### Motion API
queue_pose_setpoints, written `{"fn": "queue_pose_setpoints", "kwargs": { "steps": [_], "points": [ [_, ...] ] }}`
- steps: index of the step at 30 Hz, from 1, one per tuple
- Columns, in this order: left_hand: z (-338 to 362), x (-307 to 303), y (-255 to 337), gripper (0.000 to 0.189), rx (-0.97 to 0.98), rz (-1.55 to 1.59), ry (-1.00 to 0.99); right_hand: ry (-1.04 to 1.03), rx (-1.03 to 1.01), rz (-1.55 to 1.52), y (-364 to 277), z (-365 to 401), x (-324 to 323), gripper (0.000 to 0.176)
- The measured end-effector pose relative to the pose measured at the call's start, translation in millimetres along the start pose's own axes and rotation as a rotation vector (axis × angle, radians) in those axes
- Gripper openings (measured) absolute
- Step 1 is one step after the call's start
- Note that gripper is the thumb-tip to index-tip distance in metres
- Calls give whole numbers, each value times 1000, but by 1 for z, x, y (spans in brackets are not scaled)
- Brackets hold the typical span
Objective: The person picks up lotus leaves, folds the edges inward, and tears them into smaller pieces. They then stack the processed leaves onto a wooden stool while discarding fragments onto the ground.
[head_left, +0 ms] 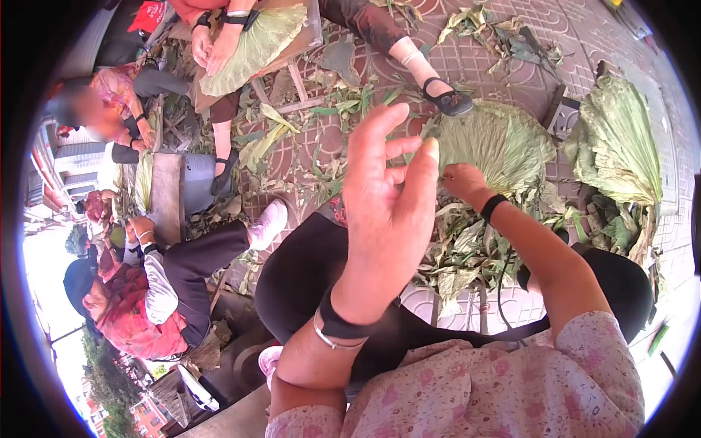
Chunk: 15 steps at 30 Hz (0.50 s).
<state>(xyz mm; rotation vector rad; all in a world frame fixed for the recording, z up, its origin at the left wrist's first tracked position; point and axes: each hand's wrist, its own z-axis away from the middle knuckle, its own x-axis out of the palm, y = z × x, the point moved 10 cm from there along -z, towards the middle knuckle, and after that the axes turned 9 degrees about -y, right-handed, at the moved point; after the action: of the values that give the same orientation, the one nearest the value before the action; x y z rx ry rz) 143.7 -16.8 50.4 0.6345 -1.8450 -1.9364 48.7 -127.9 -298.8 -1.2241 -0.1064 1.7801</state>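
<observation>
My left hand (391,193) is raised in front of the camera, its fingers loosely bent and apart, the thumb pointing up. Nothing shows in its grasp. Beyond it, my right hand (465,182) is low over a large fan-shaped dried leaf (500,139), at that leaf's near left edge. Those fingers are curled closed; whether they pinch the leaf edge is hidden. A heap of torn leaf scraps (467,252) lies below the right hand, between my knees.
A bundle of fan-shaped leaves (621,139) stands on the right beside a dark metal object (561,113). Opposite, a person holds another leaf (255,47) over a wooden board (310,29); their black shoe (445,98) is near my leaf. More people sit at left.
</observation>
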Motion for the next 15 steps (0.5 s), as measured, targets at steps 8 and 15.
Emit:
{"fn": "queue_pose_setpoints", "kwargs": {
  "steps": [8,15],
  "points": [
    [-27,15,-80,58,-36,-133,62,-49,-197,-846,-30,116,-189,15],
    [-14,99,-113,63,-542,428,-350,29,-391,-1273,-43,256,-256,26]
  ]
}}
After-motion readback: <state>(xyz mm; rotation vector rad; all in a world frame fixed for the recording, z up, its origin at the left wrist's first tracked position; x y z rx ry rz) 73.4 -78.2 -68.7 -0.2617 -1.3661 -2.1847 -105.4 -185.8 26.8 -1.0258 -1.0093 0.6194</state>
